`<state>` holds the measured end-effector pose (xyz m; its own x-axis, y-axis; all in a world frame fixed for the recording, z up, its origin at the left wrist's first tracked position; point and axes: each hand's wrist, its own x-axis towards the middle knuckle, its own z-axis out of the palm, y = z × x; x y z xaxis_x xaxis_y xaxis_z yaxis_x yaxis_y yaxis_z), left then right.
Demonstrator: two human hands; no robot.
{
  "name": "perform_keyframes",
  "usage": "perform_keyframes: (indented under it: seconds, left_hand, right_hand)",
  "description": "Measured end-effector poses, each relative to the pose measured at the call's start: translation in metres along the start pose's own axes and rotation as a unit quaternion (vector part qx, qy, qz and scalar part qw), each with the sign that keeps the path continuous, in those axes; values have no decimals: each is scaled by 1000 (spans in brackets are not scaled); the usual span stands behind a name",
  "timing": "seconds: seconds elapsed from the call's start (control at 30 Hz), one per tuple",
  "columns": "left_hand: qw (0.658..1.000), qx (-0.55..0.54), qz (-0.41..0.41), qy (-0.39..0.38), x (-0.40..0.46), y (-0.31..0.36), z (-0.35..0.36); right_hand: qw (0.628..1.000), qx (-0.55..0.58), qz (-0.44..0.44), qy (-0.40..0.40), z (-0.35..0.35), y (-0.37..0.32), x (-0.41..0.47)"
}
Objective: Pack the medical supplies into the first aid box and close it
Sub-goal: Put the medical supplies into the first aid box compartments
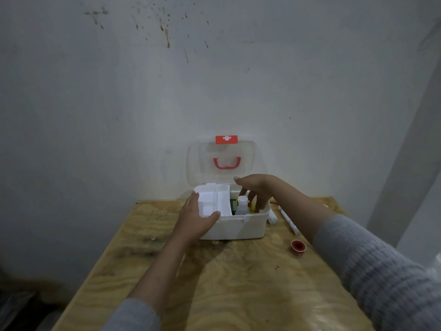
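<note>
**Three supplies left outside the box**

The box (232, 225) stands open at the table's (214, 283) far edge, lid (222, 161) upright against the wall. The left hand (195, 217) rests spread on the box's near-left corner beside the inner tray (212, 201), gripping nothing. The right hand (256, 191) reaches down into the right compartment, fingers loosely apart around one white bottle (242, 205); contact is unclear. Outside, right of the box and nearest the right hand: one white roll (272, 217), one pen-like tube (289, 219) with its long axis running near-far, one red tape roll (298, 247).
</note>
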<state>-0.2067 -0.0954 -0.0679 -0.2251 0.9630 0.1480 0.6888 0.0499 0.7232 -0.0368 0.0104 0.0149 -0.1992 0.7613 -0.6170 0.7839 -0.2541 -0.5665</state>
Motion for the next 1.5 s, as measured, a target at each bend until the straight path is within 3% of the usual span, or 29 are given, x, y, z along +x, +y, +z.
perform_keyframes:
  seconds: [0.2, 0.47, 0.7, 0.9, 1.1, 1.23, 1.5]
  left_hand:
    - [1000, 0, -7, 5, -1, 4, 0]
    - [1000, -9, -4, 8, -2, 2, 1]
    - [1000, -18, 1, 12, 2, -4, 3]
    - [999, -29, 2, 22, 4, -6, 5]
    - [999, -26, 2, 24, 7, -8, 7]
    - [999, -30, 2, 27, 7, -9, 8]
    - [999, -32, 9, 32, 4, -7, 7]
  right_hand:
    - [988, 148, -41, -17, 3, 9, 10]
    - [979, 181, -89, -4, -3, 20, -4]
    - [957, 169, -195, 134, -37, 54, -47]
    - [960, -8, -143, 240, -43, 121, -74]
    - [910, -150, -128, 364, -21, 201, -81]
    - [899, -158, -131, 388, -1, 240, -73]
    - [837, -99, -191, 504, 28, 259, -59]
